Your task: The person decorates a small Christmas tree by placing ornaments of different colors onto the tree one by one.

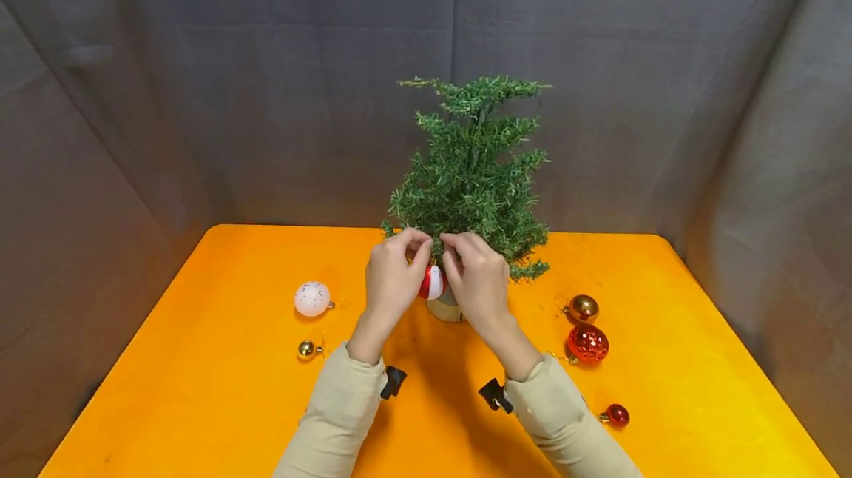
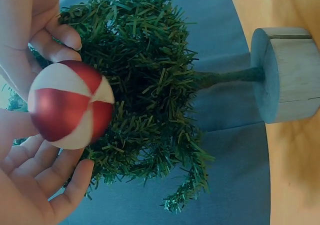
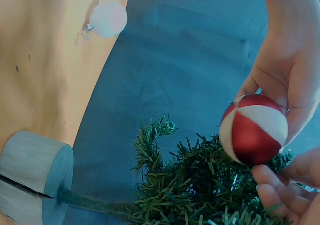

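Note:
A red-and-white Christmas ball [image 1: 435,283] hangs at the front of the small artificial tree [image 1: 475,189], low among its branches. My left hand [image 1: 393,274] pinches thumb and forefinger together just above the ball on its left. From the other side my right hand [image 1: 481,278] does the same, fingertips close to the left ones. The wrist views show the ball [image 2: 70,105] between both hands, against the green needles. Its hanging loop is hidden by the fingers. Below the branches stands the tree's round wooden base [image 3: 35,175].
On the left of the orange table [image 1: 220,404] lie a white speckled ball [image 1: 312,299] and a small gold ball [image 1: 306,350]. To the right are a bronze ball [image 1: 583,308], a shiny red ball [image 1: 589,344] and a small red ball [image 1: 617,415]. Grey curtains [image 1: 299,93] surround the table.

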